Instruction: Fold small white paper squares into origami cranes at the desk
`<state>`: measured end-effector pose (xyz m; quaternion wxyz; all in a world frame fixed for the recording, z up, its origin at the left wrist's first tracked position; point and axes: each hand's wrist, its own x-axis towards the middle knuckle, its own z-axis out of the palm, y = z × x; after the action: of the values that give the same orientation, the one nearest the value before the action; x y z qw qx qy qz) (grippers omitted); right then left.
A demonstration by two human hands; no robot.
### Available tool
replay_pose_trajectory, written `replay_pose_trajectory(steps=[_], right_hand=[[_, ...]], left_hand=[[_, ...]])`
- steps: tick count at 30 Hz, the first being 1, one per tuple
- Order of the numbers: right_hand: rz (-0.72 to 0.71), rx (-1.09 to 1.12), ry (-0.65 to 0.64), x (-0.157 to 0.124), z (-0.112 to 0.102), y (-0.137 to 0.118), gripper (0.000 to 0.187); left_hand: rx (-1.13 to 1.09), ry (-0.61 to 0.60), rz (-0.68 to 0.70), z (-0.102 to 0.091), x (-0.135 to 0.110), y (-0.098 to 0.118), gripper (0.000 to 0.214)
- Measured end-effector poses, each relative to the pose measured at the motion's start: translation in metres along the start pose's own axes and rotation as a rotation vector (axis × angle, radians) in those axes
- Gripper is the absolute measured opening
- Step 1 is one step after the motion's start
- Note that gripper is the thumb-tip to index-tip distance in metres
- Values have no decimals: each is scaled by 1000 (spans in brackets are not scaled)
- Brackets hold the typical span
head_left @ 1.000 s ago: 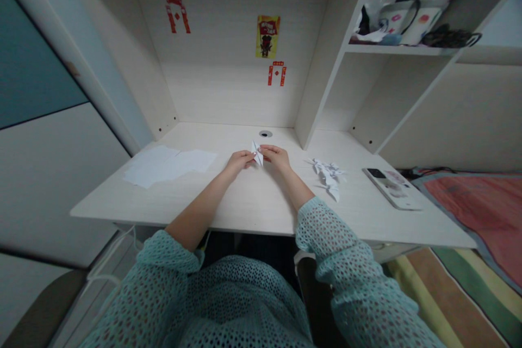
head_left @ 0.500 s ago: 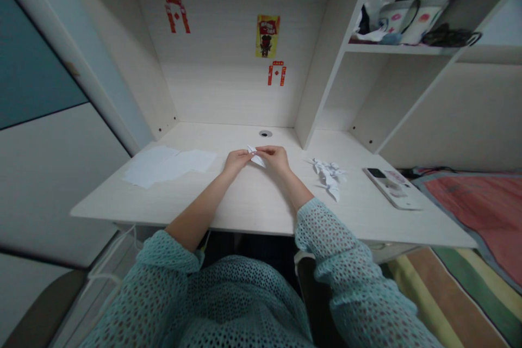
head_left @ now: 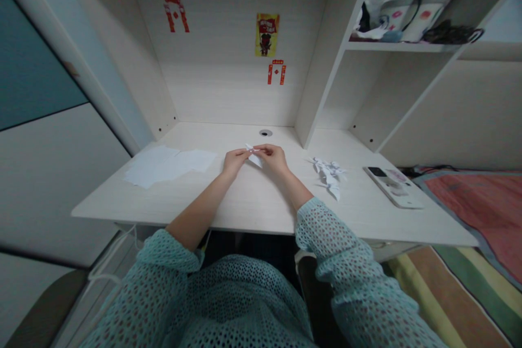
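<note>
A small piece of folded white paper [head_left: 255,160] is pinched between my two hands, just above the middle of the white desk [head_left: 253,204]. My left hand [head_left: 235,161] grips its left side with closed fingertips. From the right, my right hand [head_left: 274,157] pinches the same paper near its upper part, and the fingertips of both hands almost meet. Part of the paper is hidden behind the fingers. To the right lies a pile of folded white paper pieces [head_left: 329,174]. Flat sheets of white paper [head_left: 153,166] overlap at the left.
A phone [head_left: 392,187] lies on the desk's right side. Cups [head_left: 424,13] with scissors and pens stand on the upper right shelf [head_left: 403,48]. An upright divider [head_left: 322,81] meets the desk behind my right hand. A round cable hole [head_left: 266,133] sits at the back.
Both hands have shifted very slightly left, and the fingertips have adjusted on the folded paper. The sheets, the pile and the phone stay in place.
</note>
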<state>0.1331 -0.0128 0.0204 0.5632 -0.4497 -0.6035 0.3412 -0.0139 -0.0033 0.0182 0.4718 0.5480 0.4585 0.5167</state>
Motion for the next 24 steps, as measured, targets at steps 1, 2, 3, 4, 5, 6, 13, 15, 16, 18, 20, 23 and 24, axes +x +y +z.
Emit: replay_pose_trajectory(steps=[1,2,3,4,5,6,13,15,16,18,20,23,24], right_hand=[[24,43,1,0,0,1,40],[46,78,1,0,1,1,45],[67,100,1,0,1,2,49],[89,105,-5,0,1,2,50],[111,92,-17,-1,0,1,50],[132,68,-30,-2,0,1,49],[167,9,-61,-5,-1,-4,51],[174,8,-75,-5,-1,-5,50],[179,7,-82,-5,0,-6,50],[188,11,-100,-5,1,-6,48],[186,18,-121,-6,2,-6,47],[180,24,-129,-7,2,-8,46],[177,23,-127,-8,2,-8,46]], left_hand=[[5,6,2,0,0,0,28],[7,9,2,0,0,1,28],[8,10,3,0,-1,2,27],[9,12,7,1,-1,3,27],[11,12,16,1,0,3,26],[14,11,29,1,0,3,25],[23,-51,57,2,3,3,24],[-20,-67,41,3,2,5,26],[-50,-71,40,4,1,6,27],[-103,-62,51,4,-1,8,29],[-123,-33,55,4,-1,9,31],[-127,-16,23,1,1,7,32],[-129,-18,10,0,2,7,33]])
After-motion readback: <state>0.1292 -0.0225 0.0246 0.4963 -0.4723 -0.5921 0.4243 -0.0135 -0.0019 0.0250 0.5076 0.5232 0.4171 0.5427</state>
